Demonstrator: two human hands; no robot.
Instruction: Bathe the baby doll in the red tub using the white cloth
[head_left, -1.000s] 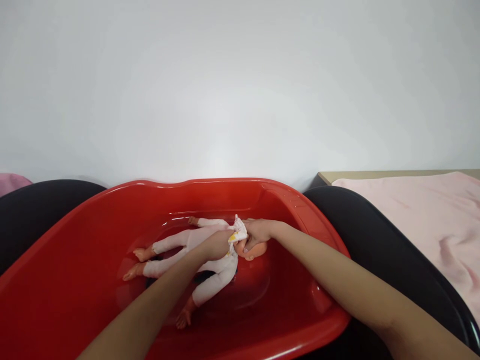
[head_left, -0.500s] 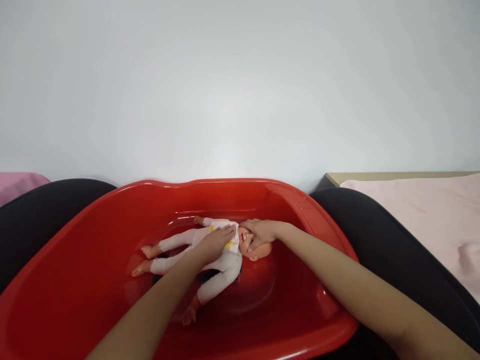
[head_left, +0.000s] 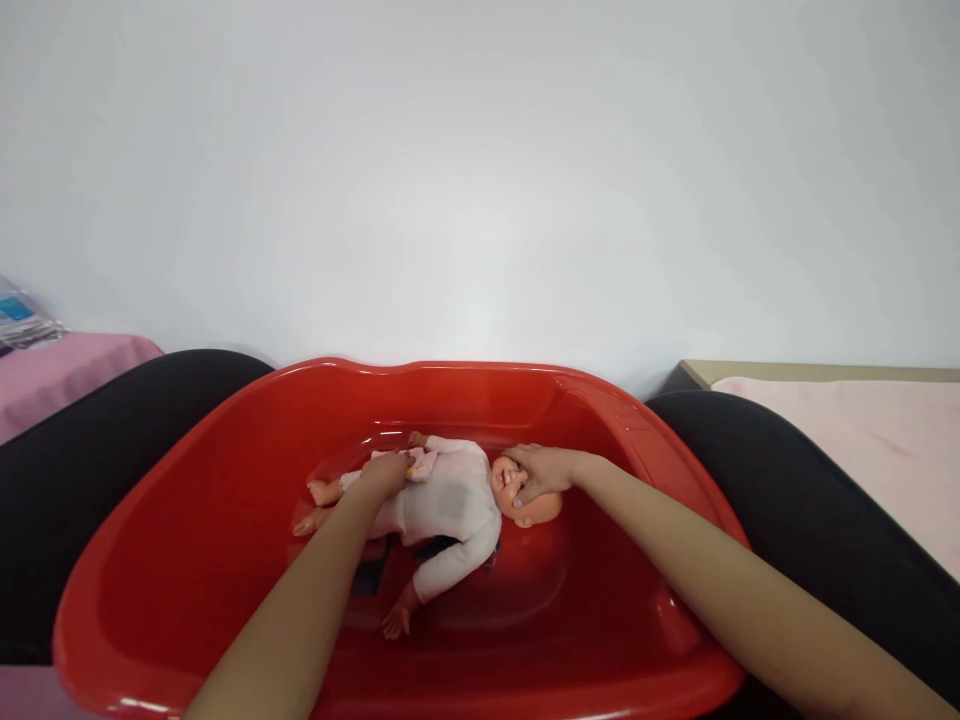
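A doll (head_left: pixel 450 500) in wet white clothes lies on its back in the red bathtub (head_left: pixel 217 480), head to the right and feet to the left. My right hand (head_left: pixel 546 468) is curved over the doll's head, thumb on the near side and fingers on the far side. My left hand (head_left: pixel 388 474) is closed on a small pink cloth (head_left: pixel 421 464) with a bit of yellow, at the doll's hips and upper legs. The doll's chest is uncovered by the cloth and shows a grey patch. My left forearm hides part of the legs.
Black padded surfaces (head_left: pixel 765 470) flank the tub on both sides. A pink-covered surface (head_left: pixel 75 375) with a plastic-wrapped packet (head_left: pixel 26 320) is at the left; a pale pink cloth (head_left: pixel 847 450) covers one at the right. A white wall (head_left: pixel 465 180) rises behind.
My left hand has moved left from the doll's chest to its hips, taking the cloth along. My right hand stays on the head. The view has shifted slightly to the left.
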